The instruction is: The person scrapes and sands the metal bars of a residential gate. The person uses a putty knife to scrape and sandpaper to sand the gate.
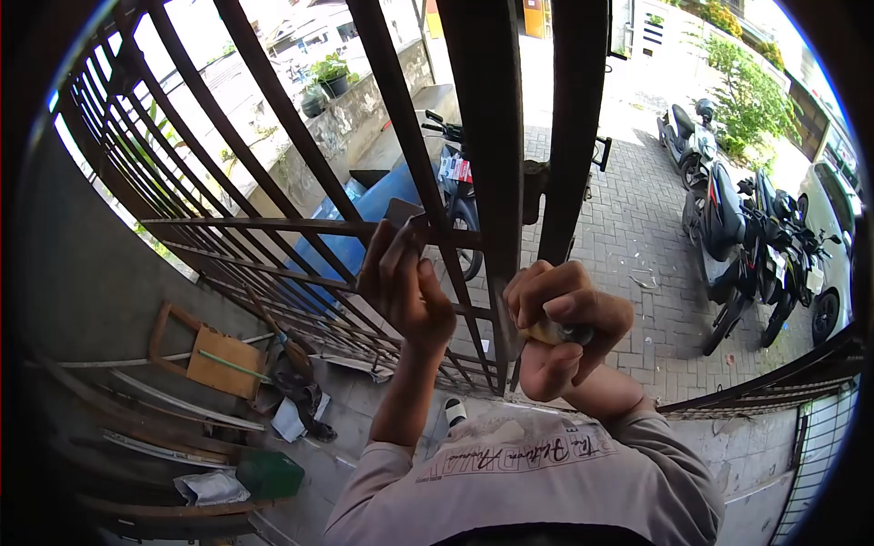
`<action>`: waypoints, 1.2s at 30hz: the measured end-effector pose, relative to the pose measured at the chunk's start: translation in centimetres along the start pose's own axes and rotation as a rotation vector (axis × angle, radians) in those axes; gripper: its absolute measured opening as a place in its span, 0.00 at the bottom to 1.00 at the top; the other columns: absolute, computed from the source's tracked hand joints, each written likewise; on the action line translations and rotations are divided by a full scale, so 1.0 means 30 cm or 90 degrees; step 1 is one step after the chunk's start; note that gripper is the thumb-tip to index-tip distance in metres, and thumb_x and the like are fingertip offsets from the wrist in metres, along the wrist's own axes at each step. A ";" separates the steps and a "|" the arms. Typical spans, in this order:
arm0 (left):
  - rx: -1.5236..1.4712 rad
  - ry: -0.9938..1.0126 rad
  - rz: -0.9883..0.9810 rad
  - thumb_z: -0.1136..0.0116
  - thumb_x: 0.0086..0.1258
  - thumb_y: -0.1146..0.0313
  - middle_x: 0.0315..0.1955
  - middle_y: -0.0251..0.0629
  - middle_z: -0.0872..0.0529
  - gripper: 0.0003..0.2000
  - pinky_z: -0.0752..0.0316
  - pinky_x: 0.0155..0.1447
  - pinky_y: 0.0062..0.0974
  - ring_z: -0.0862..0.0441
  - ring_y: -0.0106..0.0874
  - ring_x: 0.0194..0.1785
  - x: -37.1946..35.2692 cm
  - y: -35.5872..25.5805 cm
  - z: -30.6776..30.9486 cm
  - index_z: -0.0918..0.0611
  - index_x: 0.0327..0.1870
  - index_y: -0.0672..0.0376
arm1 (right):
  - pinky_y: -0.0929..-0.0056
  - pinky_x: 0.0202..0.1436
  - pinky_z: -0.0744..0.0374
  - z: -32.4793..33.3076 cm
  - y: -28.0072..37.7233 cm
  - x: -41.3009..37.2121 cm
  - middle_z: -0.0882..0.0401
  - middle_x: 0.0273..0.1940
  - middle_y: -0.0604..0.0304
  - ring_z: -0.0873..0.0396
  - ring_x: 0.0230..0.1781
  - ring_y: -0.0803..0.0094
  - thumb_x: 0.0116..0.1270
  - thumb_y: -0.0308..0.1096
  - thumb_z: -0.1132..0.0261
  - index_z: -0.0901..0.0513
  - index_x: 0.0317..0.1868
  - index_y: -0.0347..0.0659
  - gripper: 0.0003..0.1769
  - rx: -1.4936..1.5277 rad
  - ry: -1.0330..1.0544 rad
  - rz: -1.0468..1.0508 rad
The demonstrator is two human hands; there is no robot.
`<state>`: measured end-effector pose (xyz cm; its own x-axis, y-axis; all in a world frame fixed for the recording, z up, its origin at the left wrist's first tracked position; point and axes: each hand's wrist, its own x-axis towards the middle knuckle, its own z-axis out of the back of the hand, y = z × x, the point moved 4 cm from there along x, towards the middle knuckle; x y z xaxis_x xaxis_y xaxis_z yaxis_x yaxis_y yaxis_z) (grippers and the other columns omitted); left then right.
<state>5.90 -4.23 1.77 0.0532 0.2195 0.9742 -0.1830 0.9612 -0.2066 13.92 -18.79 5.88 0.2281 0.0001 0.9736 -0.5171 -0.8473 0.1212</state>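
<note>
A dark metal gate (496,136) of upright bars and crossbars stands right in front of me. My left hand (405,287) is raised to a crossbar, its fingers bent around a small flat grey piece (405,213) that sticks up past the fingertips. Close to the thick upright at the gate's edge, my right hand (574,323) is closed in a fist around a small yellowish object with a dark rounded end (544,331). Its fingers cover most of that object, and I cannot tell its kind. A latch plate (535,193) sits on the upright above this hand.
Beyond the bars are a blue covered load (382,196) and a motorbike (466,232). Several motorbikes (724,218) and a white car (830,209) stand on the paving at right. Inside, at left, lie a wooden frame (223,362) and a green container (270,475).
</note>
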 end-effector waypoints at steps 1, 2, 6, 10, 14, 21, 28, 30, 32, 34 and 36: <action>0.011 0.024 -0.025 0.56 0.81 0.70 0.56 0.38 0.14 0.16 0.36 0.71 0.41 0.23 0.45 0.66 -0.021 -0.054 -0.008 0.15 0.56 0.65 | 0.72 0.24 0.26 -0.013 0.001 -0.004 0.30 0.30 0.52 0.31 0.22 0.74 0.79 0.51 0.43 0.32 0.54 0.34 0.24 0.000 -0.003 -0.003; 0.015 0.062 -0.031 0.55 0.81 0.69 0.56 0.38 0.14 0.16 0.36 0.72 0.42 0.23 0.46 0.66 -0.046 -0.056 -0.012 0.15 0.56 0.63 | 0.72 0.24 0.26 -0.029 0.001 -0.005 0.30 0.30 0.52 0.31 0.22 0.74 0.79 0.50 0.43 0.32 0.54 0.34 0.24 -0.006 0.006 0.003; 0.012 -0.051 0.039 0.53 0.82 0.66 0.56 0.34 0.14 0.16 0.39 0.71 0.38 0.21 0.42 0.67 0.017 0.113 0.020 0.14 0.57 0.58 | 0.70 0.30 0.28 -0.016 0.001 -0.056 0.27 0.34 0.49 0.29 0.27 0.70 0.75 0.49 0.38 0.26 0.48 0.29 0.25 0.036 -0.030 -0.034; 0.055 0.052 -0.044 0.55 0.80 0.72 0.57 0.39 0.14 0.16 0.35 0.71 0.41 0.22 0.45 0.67 -0.043 -0.075 -0.017 0.15 0.57 0.64 | 0.68 0.35 0.29 -0.025 -0.013 -0.061 0.24 0.36 0.46 0.25 0.31 0.67 0.72 0.49 0.34 0.19 0.42 0.24 0.27 0.055 -0.090 -0.121; -0.115 -0.018 0.148 0.54 0.81 0.68 0.57 0.43 0.14 0.16 0.43 0.71 0.33 0.21 0.39 0.67 -0.011 0.165 0.012 0.16 0.57 0.66 | 0.68 0.32 0.29 0.007 -0.001 -0.070 0.25 0.34 0.48 0.26 0.28 0.67 0.75 0.49 0.37 0.21 0.41 0.25 0.27 0.058 -0.116 -0.058; 0.183 0.030 -0.033 0.49 0.76 0.75 0.57 0.40 0.14 0.12 0.43 0.71 0.36 0.23 0.37 0.66 0.036 0.130 0.048 0.16 0.55 0.64 | 0.72 0.28 0.29 -0.006 -0.002 -0.038 0.26 0.32 0.49 0.27 0.24 0.70 0.76 0.47 0.38 0.23 0.42 0.25 0.25 0.045 -0.142 -0.040; 0.100 0.058 -0.027 0.50 0.76 0.78 0.56 0.39 0.13 0.13 0.32 0.53 0.33 0.17 0.37 0.56 0.043 0.069 0.026 0.15 0.55 0.62 | 0.70 0.30 0.30 -0.029 -0.007 -0.062 0.25 0.35 0.47 0.27 0.27 0.68 0.74 0.49 0.35 0.20 0.39 0.25 0.27 0.066 -0.119 -0.107; 0.027 0.077 -0.018 0.48 0.76 0.77 0.54 0.44 0.12 0.12 0.24 0.54 0.36 0.13 0.42 0.53 0.090 0.157 0.069 0.15 0.53 0.65 | 0.68 0.33 0.29 -0.019 0.004 -0.063 0.24 0.36 0.46 0.26 0.30 0.68 0.72 0.48 0.34 0.19 0.42 0.24 0.26 0.058 -0.028 -0.041; -0.012 0.081 -0.005 0.48 0.76 0.77 0.54 0.46 0.12 0.12 0.22 0.55 0.36 0.13 0.44 0.55 0.086 0.102 0.051 0.15 0.54 0.65 | 0.70 0.29 0.27 -0.014 0.004 -0.052 0.26 0.34 0.49 0.28 0.26 0.71 0.75 0.48 0.37 0.23 0.45 0.28 0.25 0.033 -0.034 -0.044; -0.030 0.126 0.052 0.48 0.77 0.77 0.54 0.47 0.13 0.12 0.17 0.57 0.36 0.13 0.46 0.58 0.037 -0.008 0.031 0.16 0.55 0.67 | 0.73 0.26 0.26 -0.020 -0.007 -0.056 0.28 0.31 0.52 0.29 0.22 0.74 0.78 0.49 0.40 0.28 0.49 0.32 0.23 0.030 -0.040 -0.092; -0.052 0.113 0.033 0.48 0.77 0.77 0.54 0.48 0.13 0.12 0.17 0.57 0.36 0.13 0.46 0.57 0.061 0.037 0.044 0.16 0.55 0.67 | 0.73 0.26 0.26 -0.025 0.000 -0.046 0.29 0.31 0.52 0.29 0.23 0.74 0.78 0.48 0.40 0.29 0.49 0.32 0.23 0.016 0.013 -0.075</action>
<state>4.49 -2.98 3.44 0.2191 0.2885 0.9321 -0.1109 0.9565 -0.2700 12.97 -18.39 4.69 0.2691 0.1109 0.9567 -0.4663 -0.8542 0.2302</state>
